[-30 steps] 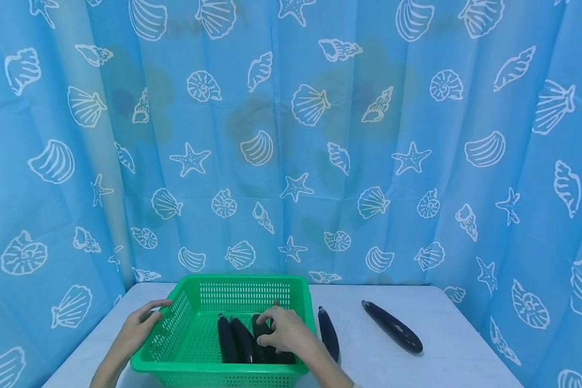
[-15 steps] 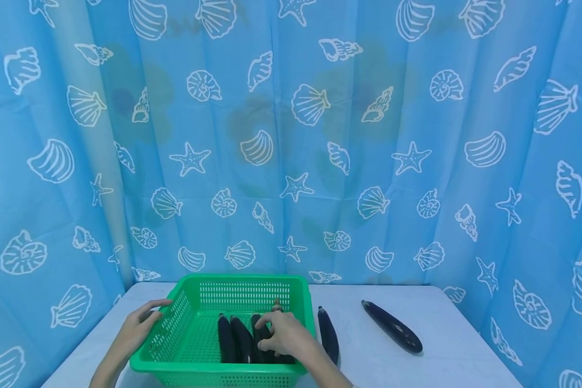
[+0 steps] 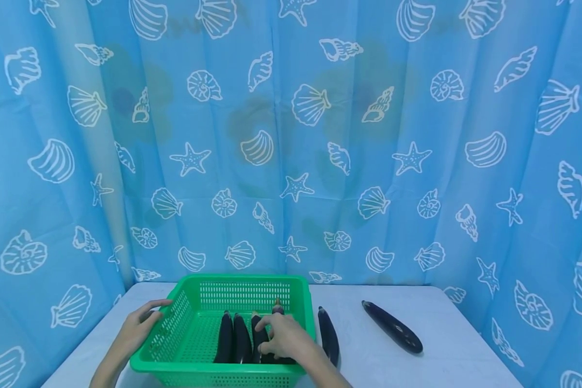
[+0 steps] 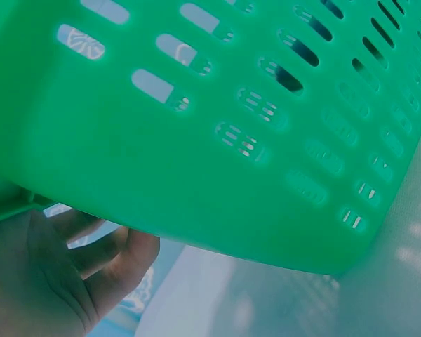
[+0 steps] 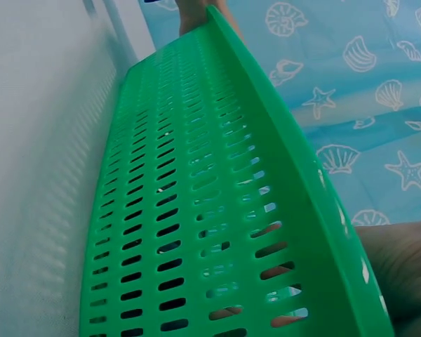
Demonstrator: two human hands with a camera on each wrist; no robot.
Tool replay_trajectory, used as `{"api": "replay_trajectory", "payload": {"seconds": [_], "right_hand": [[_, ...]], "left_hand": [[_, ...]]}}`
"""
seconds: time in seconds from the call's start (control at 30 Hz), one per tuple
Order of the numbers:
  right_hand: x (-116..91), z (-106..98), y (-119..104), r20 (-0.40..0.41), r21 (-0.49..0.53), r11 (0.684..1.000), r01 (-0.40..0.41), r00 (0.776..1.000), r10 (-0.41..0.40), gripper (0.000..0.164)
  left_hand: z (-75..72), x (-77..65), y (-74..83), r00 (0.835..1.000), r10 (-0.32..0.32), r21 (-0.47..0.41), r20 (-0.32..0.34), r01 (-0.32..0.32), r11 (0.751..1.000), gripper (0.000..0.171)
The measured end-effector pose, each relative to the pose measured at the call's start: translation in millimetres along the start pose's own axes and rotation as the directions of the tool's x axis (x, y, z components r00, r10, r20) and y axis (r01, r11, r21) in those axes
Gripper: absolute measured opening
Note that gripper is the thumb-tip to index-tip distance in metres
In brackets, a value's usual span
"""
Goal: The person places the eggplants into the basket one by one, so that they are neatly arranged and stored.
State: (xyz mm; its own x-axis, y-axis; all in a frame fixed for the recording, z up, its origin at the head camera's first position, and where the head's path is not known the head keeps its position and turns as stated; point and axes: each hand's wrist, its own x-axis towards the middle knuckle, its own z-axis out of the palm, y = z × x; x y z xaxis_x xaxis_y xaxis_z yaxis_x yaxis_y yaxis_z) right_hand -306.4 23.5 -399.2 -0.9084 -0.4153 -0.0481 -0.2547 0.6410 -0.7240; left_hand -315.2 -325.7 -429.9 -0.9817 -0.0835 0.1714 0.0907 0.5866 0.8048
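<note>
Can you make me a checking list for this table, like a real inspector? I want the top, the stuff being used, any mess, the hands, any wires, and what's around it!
Surface: white table, flat.
Job's things: green basket with at least four eggplants inside, side by side. On the table, right of the basket, one eggplant lies close by it and another eggplant lies farther off.
Clutter: nothing seen.
Hands: left hand touches the basket's left rim; right hand reaches into the basket over the eggplants, its grip hard to tell.
Cables: nothing seen.
Surroundings: blue curtain with white shells and starfish, behind and at both sides.
</note>
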Motion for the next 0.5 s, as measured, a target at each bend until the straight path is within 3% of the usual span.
{"api": "replay_trajectory", "payload": {"seconds": [0.5], "right_hand": [[-7.2,-10.3,-0.3,-0.022,0.028,0.997,0.076,0.997,-0.075,0.033]], "left_hand": [[-0.3,-1.6,2.2,1.000,0.000,0.007,0.002,-0.001,1.000,0.048]]}}
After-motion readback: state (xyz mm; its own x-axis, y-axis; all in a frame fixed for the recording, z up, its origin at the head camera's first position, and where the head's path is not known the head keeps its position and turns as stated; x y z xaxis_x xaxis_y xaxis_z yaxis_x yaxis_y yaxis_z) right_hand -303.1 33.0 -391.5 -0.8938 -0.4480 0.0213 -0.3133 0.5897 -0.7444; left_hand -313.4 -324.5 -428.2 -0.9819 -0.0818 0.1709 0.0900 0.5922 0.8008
